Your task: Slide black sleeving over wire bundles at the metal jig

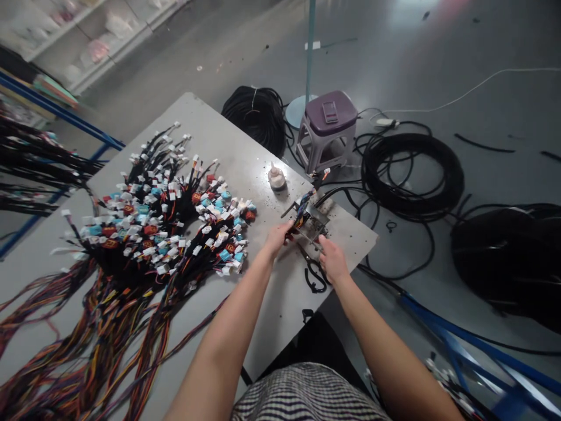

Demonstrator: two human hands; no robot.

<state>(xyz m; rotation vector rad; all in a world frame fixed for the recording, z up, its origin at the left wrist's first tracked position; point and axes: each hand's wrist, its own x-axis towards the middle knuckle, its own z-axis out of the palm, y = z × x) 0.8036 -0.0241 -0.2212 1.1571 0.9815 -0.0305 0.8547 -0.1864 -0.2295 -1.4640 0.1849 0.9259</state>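
Note:
My left hand (277, 236) is closed in a pinch on a bundle of coloured wires (302, 213) at a small metal fixture (314, 222) near the table's right corner. Pressed against the near side of that fixture, my right hand (332, 259) has its fingers curled on it. Black-handled scissors (314, 273) lie on the table just below my right hand. A small round bottle (276, 176) stands beyond the fixture.
A large pile of wire harnesses with white, blue and red connectors (162, 216) covers the left of the grey table (245, 152). A purple-topped stool (328, 130), black cable coils (412, 175) and blue rails (460, 339) are on the floor to the right.

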